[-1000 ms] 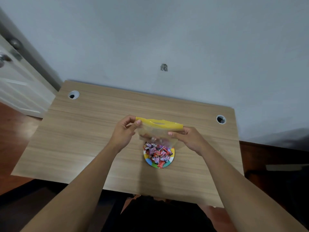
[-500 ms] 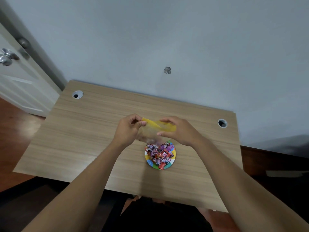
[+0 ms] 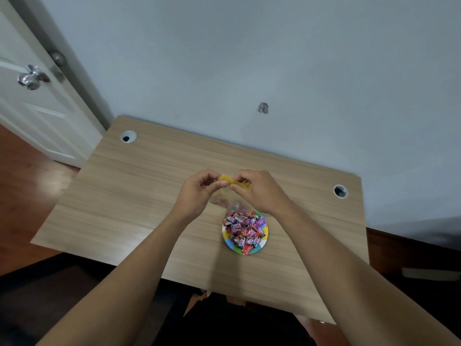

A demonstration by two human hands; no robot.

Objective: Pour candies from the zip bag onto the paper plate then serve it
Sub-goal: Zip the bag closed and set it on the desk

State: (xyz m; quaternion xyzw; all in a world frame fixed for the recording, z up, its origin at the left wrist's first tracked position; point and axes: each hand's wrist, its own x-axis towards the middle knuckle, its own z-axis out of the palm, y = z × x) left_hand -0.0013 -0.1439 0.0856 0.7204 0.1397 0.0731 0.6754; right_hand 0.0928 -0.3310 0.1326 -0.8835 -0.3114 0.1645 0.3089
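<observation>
A small colourful paper plate (image 3: 264, 242) sits on the wooden table (image 3: 139, 196), heaped with several wrapped candies (image 3: 243, 227) in red, purple and pink. Just beyond and above the plate, both hands pinch the yellow zip strip of a clear zip bag (image 3: 230, 180). My left hand (image 3: 199, 192) grips the strip's left end. My right hand (image 3: 259, 191) grips it close beside, fingers almost touching the left ones. The clear body of the bag hangs crumpled below the hands, over the plate's far edge. It looks empty.
The table stands against a grey wall, with round cable holes at the back left (image 3: 128, 136) and back right (image 3: 340, 191). A white door with a metal knob (image 3: 31, 77) is at the far left. Dark floor lies beyond the table's right edge.
My right hand has slid left along the yellow zip strip until it meets my left hand. The bag, stretched wide before, is now bunched between the hands.
</observation>
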